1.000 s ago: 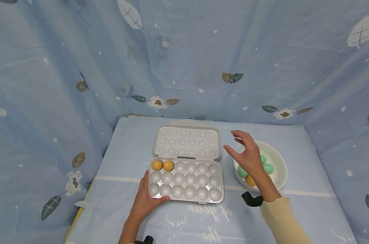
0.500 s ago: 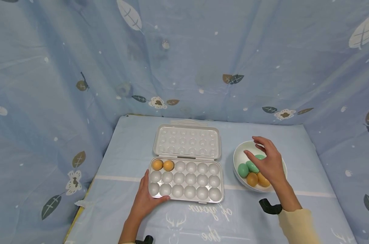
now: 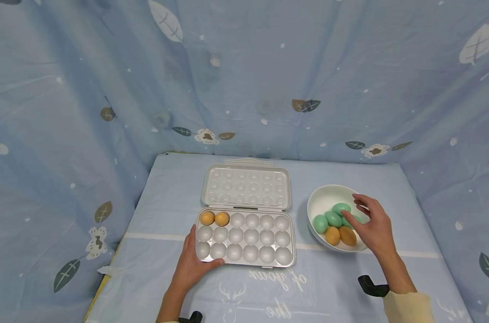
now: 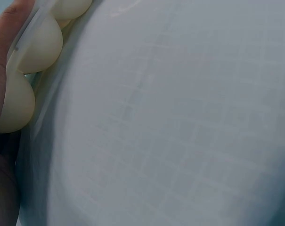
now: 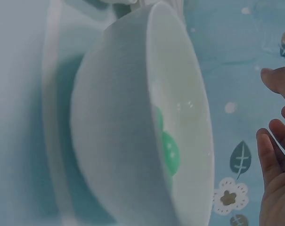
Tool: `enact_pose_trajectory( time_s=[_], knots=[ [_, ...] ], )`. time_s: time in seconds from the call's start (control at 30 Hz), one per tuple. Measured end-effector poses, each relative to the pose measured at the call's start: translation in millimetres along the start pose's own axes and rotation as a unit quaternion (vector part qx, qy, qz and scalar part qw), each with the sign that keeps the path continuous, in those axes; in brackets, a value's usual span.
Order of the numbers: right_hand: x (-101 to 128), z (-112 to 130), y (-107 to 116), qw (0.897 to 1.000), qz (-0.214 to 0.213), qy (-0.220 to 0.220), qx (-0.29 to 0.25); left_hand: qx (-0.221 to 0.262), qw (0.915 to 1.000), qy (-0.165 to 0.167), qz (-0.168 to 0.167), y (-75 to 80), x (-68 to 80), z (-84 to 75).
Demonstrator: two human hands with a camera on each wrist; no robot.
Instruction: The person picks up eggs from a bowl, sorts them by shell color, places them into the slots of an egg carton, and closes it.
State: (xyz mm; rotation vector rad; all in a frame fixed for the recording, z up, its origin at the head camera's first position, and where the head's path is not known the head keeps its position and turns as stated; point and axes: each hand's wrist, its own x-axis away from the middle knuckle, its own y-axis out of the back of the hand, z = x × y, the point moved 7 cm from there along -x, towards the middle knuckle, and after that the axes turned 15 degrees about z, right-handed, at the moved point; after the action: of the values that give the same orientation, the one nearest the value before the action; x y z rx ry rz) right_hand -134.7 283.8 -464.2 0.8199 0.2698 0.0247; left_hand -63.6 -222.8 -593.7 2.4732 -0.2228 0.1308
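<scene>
Head view: blue leaf-print cloth (image 3: 244,80) hangs behind and to both sides of the egg tray; same blue cloth covers the table (image 3: 168,197) under it. Egg tray (image 3: 244,240) sits mid-table, lid (image 3: 246,186) folded open flat on the tray's far side. Cups nearly all bare; two orange eggs (image 3: 214,218) sit side by side in the tray's far-left corner cups. White bowl (image 3: 325,197) stands just right of the tray, not touching it. Inside the bowl: three green eggs (image 3: 327,218) toward the far side, two orange-brown eggs (image 3: 340,235) on the near side, all bunched together.

Left hand (image 3: 192,267) rests at the tray's near-left corner, thumb up along the left edge, fingers laid flat against the front edge, relaxed, nothing pinched. Left wrist view shows the undersides of the tray cups (image 4: 24,70) pressed against the palm, blue cloth filling the rest.

Right hand (image 3: 375,229) hovers over the bowl's right rim, right of the tray, fingers loosely spread and slightly bent, tips just at the green eggs; contact with an egg cannot be told, nothing held. Right wrist view: bowl (image 5: 128,141) seen from the side, a green egg (image 5: 169,148) inside, fingertips (image 5: 274,146) apart from the rim and empty.
</scene>
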Motion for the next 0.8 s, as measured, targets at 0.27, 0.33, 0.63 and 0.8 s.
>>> enact_pose_trajectory(
  time_s=[0.27,0.33,0.63,0.8],
  knots=[
    [18,-23,-2,0.997,0.05,-0.042,0.04,0.005,1.0,0.005,0.006,0.8,-0.5,-0.7],
    [20,-27,-1,0.995,0.065,-0.048,0.052,0.001,0.9999,0.008,0.009,0.8,-0.5,-1.3],
    [23,-39,-10,0.976,0.183,-0.081,0.087,-0.001,0.9997,0.02,0.013,0.7,-0.3,0.0],
    [23,-45,-19,0.954,0.255,-0.122,0.101,-0.005,0.9996,0.022,0.014,0.0,0.1,1.1]
  ],
)
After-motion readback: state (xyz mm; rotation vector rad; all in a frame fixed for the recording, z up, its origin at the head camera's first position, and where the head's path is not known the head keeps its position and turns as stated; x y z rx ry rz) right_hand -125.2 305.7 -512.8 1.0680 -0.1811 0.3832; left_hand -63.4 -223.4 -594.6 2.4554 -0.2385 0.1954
